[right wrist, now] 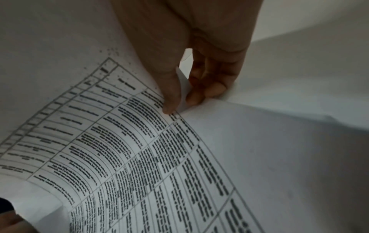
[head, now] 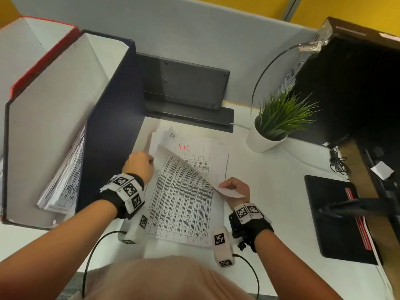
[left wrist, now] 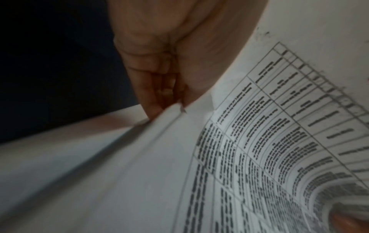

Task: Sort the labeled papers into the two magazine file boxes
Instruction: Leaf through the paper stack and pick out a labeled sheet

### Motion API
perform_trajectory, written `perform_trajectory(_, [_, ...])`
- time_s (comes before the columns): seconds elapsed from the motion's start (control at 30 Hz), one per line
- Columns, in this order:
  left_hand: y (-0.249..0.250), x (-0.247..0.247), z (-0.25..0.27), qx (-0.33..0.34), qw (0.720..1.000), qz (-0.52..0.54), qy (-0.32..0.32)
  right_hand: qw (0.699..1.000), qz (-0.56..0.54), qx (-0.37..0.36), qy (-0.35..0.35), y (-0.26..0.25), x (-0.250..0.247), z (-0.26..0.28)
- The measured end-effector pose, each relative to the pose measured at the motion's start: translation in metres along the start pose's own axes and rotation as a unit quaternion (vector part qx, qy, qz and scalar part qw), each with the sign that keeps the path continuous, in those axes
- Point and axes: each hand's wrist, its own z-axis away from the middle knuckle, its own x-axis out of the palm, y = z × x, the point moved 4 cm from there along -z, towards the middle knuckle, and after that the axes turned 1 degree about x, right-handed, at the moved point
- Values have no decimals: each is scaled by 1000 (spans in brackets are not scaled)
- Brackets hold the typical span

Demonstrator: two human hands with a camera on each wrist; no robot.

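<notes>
Both forearms reach forward over the white tabletop (head: 270, 191), wrists banded with marker-covered straps. The left hand (head: 138, 167) is curled into a loose fist at about 10 o'clock of the paper stack (head: 214, 161), its fingers (left wrist: 151, 94) and thumb pinching the far left corner of the top sheet (head: 181, 191). The right hand (head: 236, 189), at about 3 o'clock of the stack, pinches the sheet's right edge between thumb (right wrist: 169, 88) and fingertips, knuckles turned up. Held at both edges, the printed table sheet bows upward off the pile, its near end still lying on the papers below. The page under it carries a red "H.R" label (head: 184, 147); another corner at 11 o'clock shows "HR" in dark ink.

At 9 o'clock of the stack stands the dark blue magazine file box (head: 104, 118), open side up, with printed papers leaning inside. The red magazine file box (head: 43, 61) stands just behind it, touching. A potted plant (head: 277, 124) sits at 2 o'clock.
</notes>
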Motion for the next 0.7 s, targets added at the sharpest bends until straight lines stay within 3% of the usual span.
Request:
perform_trajectory(0.07, [3,-2,2,66,995,7,68,1000,5,-17,9,-3,0,-1])
perform_trajectory(0.17, [5,-4,8,159,968,131,140,997,48,-58,11,-10,-1,-1])
perform_trajectory(0.37, [5,2,7,36,911,409,17,998,-44,-41,2,-26,-2,5])
perform_trajectory(0.43, [8,1,8,17,903,430,0,997,-58,-46,-5,-31,-4,7])
perform_trajectory(0.53, [12,-4,7,5,889,458,-8,999,25,-20,-23,-28,-5,7])
perform_trajectory(0.63, [18,-10,7,10,874,485,-8,998,55,-24,-8,-15,-6,7])
perform_trajectory(0.7, [14,-10,1,-30,874,485,14,998,66,-23,11,-9,-6,7])
